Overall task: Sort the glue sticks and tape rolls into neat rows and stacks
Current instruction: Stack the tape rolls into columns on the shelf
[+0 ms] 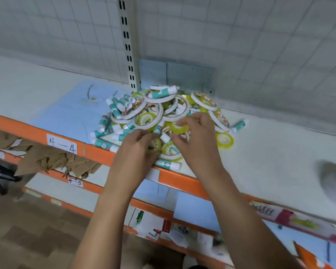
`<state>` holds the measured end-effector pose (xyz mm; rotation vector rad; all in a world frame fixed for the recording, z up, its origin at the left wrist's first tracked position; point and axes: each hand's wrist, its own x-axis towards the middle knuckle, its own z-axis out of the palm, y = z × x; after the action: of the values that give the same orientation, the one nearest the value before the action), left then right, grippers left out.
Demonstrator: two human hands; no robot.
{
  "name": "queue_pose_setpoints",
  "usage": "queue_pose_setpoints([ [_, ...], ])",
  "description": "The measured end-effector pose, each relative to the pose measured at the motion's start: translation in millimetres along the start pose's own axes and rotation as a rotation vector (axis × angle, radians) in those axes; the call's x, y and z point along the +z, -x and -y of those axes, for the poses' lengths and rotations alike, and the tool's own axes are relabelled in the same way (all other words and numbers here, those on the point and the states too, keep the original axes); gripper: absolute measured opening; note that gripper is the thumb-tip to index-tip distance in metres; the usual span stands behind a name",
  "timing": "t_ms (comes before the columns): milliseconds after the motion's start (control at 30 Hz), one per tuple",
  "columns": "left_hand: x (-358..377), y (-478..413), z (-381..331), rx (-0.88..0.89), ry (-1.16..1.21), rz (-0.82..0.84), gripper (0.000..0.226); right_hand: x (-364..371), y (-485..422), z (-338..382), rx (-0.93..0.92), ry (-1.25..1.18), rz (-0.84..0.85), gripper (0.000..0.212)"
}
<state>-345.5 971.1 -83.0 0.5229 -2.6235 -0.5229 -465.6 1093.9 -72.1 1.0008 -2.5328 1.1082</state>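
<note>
Both hands reach into the near edge of a jumbled heap of stationery on a white shelf (270,152) with an orange metal front rail (37,133). The left hand (138,146) lies palm down with its fingers curled onto a small yellow-green clear tape roll (156,145); whether it actually grips the roll cannot be told. The right hand (198,136) hovers just beside it, fingers loosely bent and spread over another yellow-green tape roll (177,127), not clearly closed on anything.

The heap stretches from the hands back toward the grey tiled wall (260,45). In it, teal-and-white plastic glue sticks (114,109) lie mostly beyond and to the left of the left hand, tangled with wide white-rimmed tape rolls (149,115). One glue stick (168,165) lies between the two wrists at the shelf's front edge. To the right of the right hand, one yellow tape roll (224,140) sits apart from the pile, and a lone glue stick (239,125) lies just beyond it.
</note>
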Motion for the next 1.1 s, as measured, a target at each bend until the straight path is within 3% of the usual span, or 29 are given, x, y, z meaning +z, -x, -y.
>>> queue_pose_setpoints([
  [233, -14.7, -7.1, 10.5, 0.123, 0.125, -0.002, 0.045, 15.9, -10.6, 10.6, 0.127, 0.084, 0.011, 0.025],
  [500, -9.4, -26.6, -13.2, 0.271, 0.163, 0.041, 0.041, -34.2, 14.4, 11.6, 0.15, 0.086, -0.076, 0.026],
  [700, 17.3, -36.2, -76.2, 0.425, 0.245, 0.142, 0.043, -89.0, 53.4, -11.6, 0.274, 0.172, 0.004, 0.04],
  [1100, 93.3, -0.7, -262.5, 0.751, 0.369, 0.339, 0.04, -234.5, 158.6, -111.8, 0.483, 0.343, -0.208, 0.028],
])
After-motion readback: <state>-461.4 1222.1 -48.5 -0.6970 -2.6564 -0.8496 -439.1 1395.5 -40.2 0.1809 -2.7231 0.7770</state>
